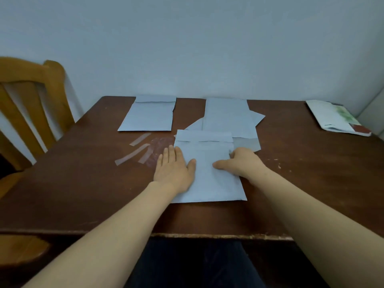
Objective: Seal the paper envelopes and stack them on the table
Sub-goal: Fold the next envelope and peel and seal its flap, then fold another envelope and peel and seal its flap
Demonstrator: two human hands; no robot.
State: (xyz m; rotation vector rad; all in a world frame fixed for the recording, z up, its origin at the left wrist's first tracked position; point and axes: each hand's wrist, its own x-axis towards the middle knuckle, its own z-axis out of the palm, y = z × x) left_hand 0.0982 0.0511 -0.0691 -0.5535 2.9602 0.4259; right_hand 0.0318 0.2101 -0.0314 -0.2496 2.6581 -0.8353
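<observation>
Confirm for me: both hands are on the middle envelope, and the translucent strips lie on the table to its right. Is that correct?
Not quite. The head view shows the left hand and right hand on the middle envelope, but the translucent strips lie on the table to its left, not its right.

Pale blue envelope (pixel 207 179) flat mid-table; loose pile (pixel 226 117) behind.

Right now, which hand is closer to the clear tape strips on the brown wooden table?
Left. The left hand lies flat just right of the clear tape strips; the right hand rests farther right, across the white paper envelope.
</observation>
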